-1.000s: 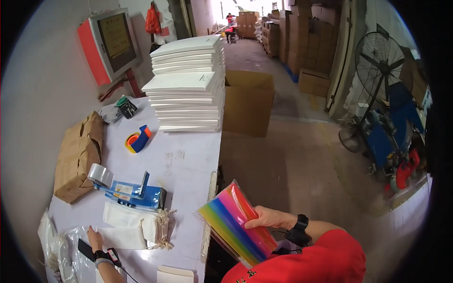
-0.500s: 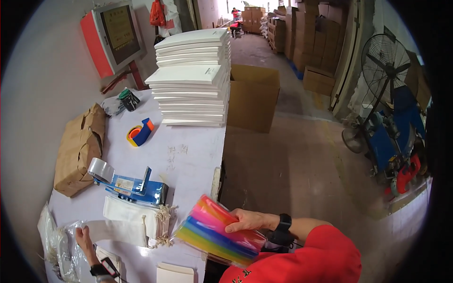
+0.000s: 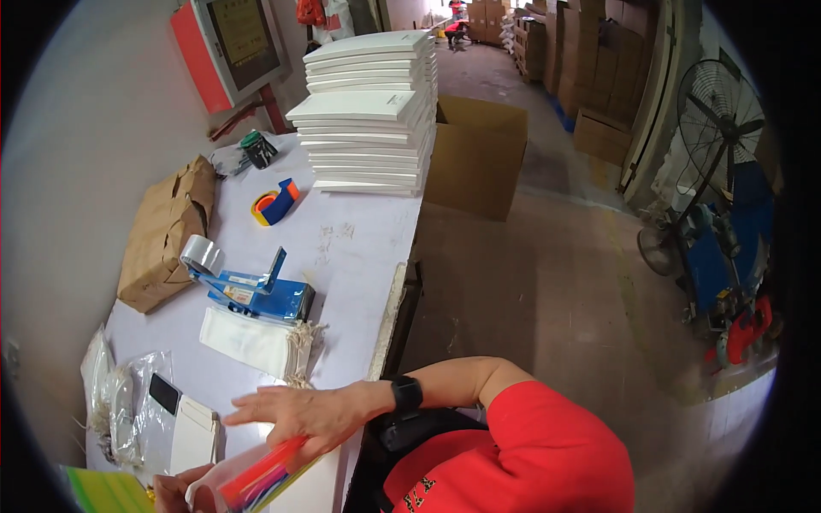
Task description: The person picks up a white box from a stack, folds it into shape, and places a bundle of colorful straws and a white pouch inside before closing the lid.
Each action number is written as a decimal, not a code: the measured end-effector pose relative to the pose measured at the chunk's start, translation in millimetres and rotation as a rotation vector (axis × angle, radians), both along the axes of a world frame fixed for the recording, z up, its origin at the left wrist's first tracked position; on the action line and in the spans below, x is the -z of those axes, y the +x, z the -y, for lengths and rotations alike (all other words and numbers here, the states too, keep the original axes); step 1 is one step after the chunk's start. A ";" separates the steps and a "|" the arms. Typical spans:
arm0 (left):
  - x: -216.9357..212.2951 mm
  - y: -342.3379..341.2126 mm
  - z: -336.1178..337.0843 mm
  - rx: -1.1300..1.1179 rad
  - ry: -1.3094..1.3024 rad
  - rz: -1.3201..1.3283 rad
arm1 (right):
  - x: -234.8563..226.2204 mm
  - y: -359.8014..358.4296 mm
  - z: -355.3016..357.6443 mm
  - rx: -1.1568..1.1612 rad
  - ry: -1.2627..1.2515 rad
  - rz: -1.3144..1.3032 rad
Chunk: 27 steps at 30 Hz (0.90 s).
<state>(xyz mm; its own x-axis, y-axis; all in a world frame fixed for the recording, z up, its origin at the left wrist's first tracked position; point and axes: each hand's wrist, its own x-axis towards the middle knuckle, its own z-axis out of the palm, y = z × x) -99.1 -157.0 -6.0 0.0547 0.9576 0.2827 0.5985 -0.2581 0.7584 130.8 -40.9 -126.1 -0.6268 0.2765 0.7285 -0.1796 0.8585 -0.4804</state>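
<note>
Since a second ago my right hand (image 3: pixel 299 415) has swung the rainbow pad (image 3: pixel 261 479) to the counter (image 3: pixel 359 248) edge, fingers spread flat on it; my left hand (image 3: pixel 175 492) pinches its clear sleeve (image 3: pixel 214 483) open beneath.

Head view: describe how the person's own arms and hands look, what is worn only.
The right hand is bare, with a black wristband or watch at the wrist and a bright red short sleeve above a bare forearm. The left hand is bare too; only part of it shows at the lower edge.
</note>
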 end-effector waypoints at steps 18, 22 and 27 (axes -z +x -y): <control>25.5 -11.4 49.6 -0.134 0.097 0.152 | -7.0 -12.5 29.5 -0.205 -0.541 0.278; 15.9 -10.4 62.0 -0.073 0.091 -0.081 | -4.1 -14.0 30.5 -0.196 -0.569 0.299; 39.9 -24.9 51.4 0.004 0.126 -0.057 | -9.8 -13.5 28.6 -0.219 -0.646 0.307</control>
